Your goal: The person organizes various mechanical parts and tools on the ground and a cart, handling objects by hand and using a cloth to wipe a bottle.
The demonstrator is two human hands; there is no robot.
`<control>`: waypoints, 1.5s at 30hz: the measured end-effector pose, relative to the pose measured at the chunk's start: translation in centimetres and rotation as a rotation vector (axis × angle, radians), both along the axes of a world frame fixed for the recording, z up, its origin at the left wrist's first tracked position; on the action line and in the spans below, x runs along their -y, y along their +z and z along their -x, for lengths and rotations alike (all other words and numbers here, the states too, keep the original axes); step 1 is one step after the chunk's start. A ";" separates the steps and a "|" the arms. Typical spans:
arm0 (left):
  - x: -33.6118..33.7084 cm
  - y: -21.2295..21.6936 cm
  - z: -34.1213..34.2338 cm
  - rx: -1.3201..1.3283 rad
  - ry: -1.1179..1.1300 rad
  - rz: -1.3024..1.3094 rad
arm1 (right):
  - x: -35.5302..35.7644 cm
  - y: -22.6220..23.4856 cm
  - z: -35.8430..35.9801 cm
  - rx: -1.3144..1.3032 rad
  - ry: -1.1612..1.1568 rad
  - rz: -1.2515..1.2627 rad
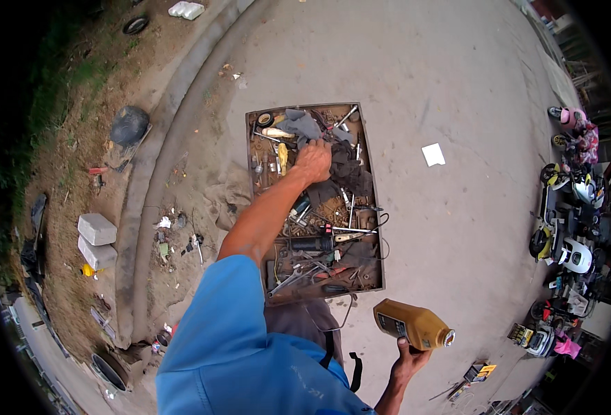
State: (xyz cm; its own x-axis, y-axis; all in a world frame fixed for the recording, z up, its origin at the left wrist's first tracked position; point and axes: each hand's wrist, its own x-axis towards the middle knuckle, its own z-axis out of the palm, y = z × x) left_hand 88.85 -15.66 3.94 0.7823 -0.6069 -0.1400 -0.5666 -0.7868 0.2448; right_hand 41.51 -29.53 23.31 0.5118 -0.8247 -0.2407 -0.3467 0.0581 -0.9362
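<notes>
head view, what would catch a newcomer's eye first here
The open tray of tools on the pavement in the middle, where the left hand presses on a dark rag. Lower right, the right hand holds a mustard-yellow bottle. Parked scooters crowd the right edge.

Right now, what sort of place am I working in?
Probably an outdoor roadside repair spot: an open tray of tools lies on bare concrete pavement, and scooters are parked in a row at the right.
</notes>
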 end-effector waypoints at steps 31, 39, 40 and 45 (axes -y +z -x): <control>-9.6 9.3 15.2 -0.200 0.324 0.203 | -0.1 0.9 3.5 -0.025 -0.062 0.044; -11.3 4.4 12.5 -0.400 0.543 0.074 | -0.9 0.2 4.0 -0.016 -0.119 0.027; -11.4 3.9 12.6 -0.383 0.533 0.081 | -1.0 0.1 4.0 -0.015 -0.121 0.023; -10.2 4.5 14.2 -0.340 0.488 0.169 | -1.1 -0.1 2.9 0.000 -0.084 -0.058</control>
State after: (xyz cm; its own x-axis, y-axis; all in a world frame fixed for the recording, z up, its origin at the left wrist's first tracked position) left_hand 74.62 -5.50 8.40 0.9041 -0.2255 -0.3629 -0.0193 -0.8701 0.4925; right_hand 38.57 -28.43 23.19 0.4411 -0.8493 -0.2899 -0.3387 0.1416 -0.9302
